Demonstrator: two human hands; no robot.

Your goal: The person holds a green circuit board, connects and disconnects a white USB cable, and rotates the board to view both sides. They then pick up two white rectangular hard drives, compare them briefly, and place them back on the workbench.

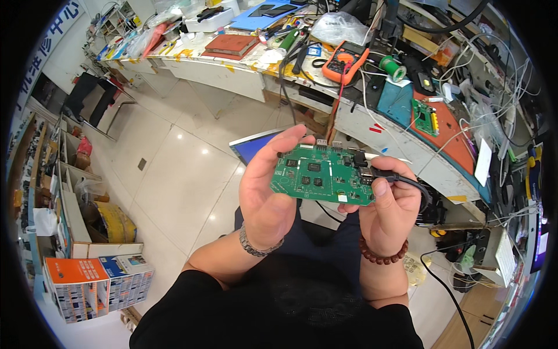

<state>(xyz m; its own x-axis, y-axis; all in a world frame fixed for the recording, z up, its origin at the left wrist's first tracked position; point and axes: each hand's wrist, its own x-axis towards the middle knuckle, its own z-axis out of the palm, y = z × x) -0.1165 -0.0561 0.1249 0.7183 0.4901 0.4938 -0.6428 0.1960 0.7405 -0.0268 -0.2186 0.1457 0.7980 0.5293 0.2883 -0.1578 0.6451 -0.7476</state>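
Observation:
Between my two hands, above my lap, a green circuit board [343, 181] is held up with its chip side showing. My left hand [268, 185] grips its left end, thumb in front and fingers behind. At the board's right end, my right hand [390, 195] is closed around the corner and the plug of a black cable [388, 175]. That plug sits at a port on the board's right edge. Metal connectors line the far edge. The fingertips behind the board are mostly hidden.
Ahead, a cluttered workbench [192, 68] curves round to the right. On it lie an orange multimeter [345, 62], a green solder spool [393, 68] and another green board [425, 117]. A screen [253, 145] shows behind my left hand. Shelves [70, 203] stand at left.

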